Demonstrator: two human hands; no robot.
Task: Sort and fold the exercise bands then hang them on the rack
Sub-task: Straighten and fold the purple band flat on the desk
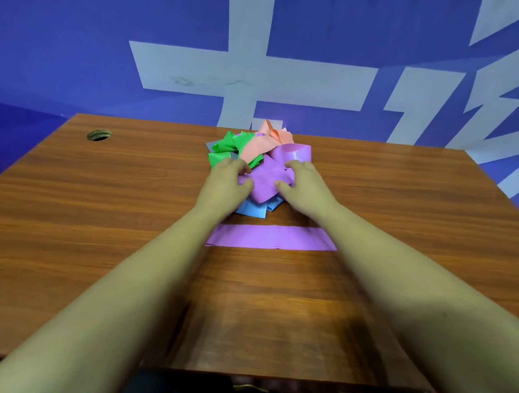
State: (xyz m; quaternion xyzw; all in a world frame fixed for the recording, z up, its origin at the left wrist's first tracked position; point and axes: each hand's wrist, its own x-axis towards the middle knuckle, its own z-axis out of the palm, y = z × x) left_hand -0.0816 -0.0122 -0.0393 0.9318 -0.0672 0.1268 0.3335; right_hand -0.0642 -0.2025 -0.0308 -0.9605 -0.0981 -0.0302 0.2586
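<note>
Pile of bands [255, 153] sits far-centre on the desk [98, 200], 12 o'clock from you. The folded purple band [272, 236] lies flat at 6 o'clock from the pile, apart from it.

Your left hand [227, 180] and right hand [306, 184] are both on the crumpled purple band [267, 181] on top. Fingers are curled into it at its 9 and 3 o'clock edges: a closed grip on the band, not a flat press.

In the pile: green band [226, 146] at 10 o'clock, peach band [260, 145] at 12, blue band [252, 208] poking out at 6 under the purple.

Handling, my read:
- Thin, glossy sheet, so very light and fully limp, with no stiffness to lean on.
- Probably tacky against its neighbours, and loops may be interlocked. Expect a lift to drag blue or green along.
- Best hold is the two free ends or long edges, not the bunched middle. Pinch, lift and let it hang out.

No rack in view.
</note>
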